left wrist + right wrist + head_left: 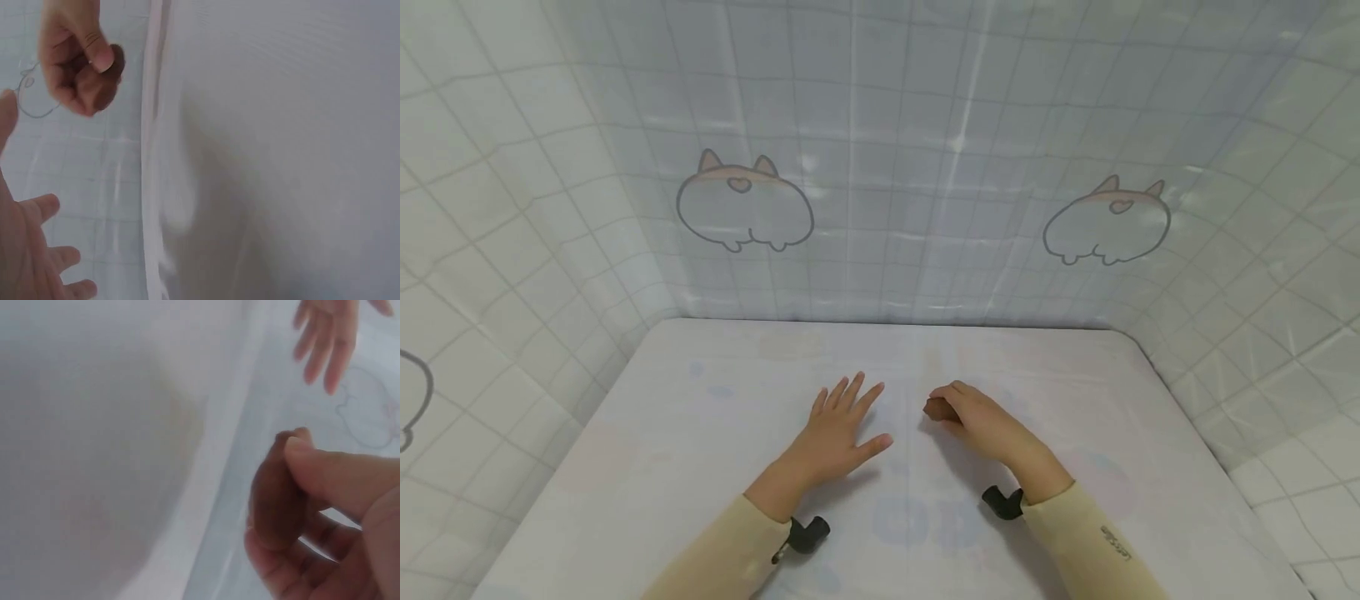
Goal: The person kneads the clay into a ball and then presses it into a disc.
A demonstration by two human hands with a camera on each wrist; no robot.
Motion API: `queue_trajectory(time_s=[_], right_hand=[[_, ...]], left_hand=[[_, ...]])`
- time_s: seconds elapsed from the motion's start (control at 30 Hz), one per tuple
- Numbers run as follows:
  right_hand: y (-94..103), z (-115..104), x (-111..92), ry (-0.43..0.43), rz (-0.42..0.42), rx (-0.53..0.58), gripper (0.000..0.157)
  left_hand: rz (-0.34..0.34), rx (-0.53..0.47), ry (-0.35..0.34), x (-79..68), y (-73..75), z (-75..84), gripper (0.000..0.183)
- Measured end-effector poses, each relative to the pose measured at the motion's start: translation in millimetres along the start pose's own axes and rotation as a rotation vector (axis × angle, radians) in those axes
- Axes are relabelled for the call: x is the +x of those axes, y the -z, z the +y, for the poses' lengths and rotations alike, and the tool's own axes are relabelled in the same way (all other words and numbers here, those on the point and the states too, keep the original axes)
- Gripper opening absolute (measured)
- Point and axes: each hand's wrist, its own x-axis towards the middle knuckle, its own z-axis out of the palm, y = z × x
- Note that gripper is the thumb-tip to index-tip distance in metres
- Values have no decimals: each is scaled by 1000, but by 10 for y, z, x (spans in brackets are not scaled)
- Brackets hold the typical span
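A smooth brown clay-like lump [275, 503], longer than it is wide and narrowing to a small nub, sits between the thumb and fingers of my right hand [988, 421]. In the head view only one end of the lump [937, 409] shows beyond the fingers, above the right half of the table. My left hand [835, 437] is spread, palm down and holding nothing, a short way to the left of the lump. The left wrist view shows the right hand pinching the lump [99, 87], with fingers of the left hand at the edge.
Both hands are over a white table [700, 467] with faint pastel prints. A tiled-pattern sheet [880, 250] with cartoon animal drawings rises behind the table, and similar sheets stand on both sides. Dark wrist cameras [808, 534] stick out from the beige sleeves [718, 550].
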Motion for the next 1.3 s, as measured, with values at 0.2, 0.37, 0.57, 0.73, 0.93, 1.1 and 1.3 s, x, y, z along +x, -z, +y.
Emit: queue_trajectory(time_s=[0.2,0.37,0.57,0.73,0.93,1.1,1.3], right_hand=[[28,-87,107,-34,52,91,39],[39,-155,156,-36,95,159,41],[15,-189,215,-22,169,242,42],[7,-248,278,-40,238,305,43],[-31,-361,349,-39,296,381,43],[-91,-469,414,-38,339,418,45],[-208,-575,450,-9,402,408,49]], left_hand=[[24,-83,-33,112,-5,46,77],[43,-172,-56,196,34,102,74],[88,-292,-60,284,67,143,72],[142,-514,-48,353,85,184,70],[175,-785,-13,415,57,243,68],[235,-1030,-31,459,1,292,73],[261,-1402,-1,505,-22,400,84]])
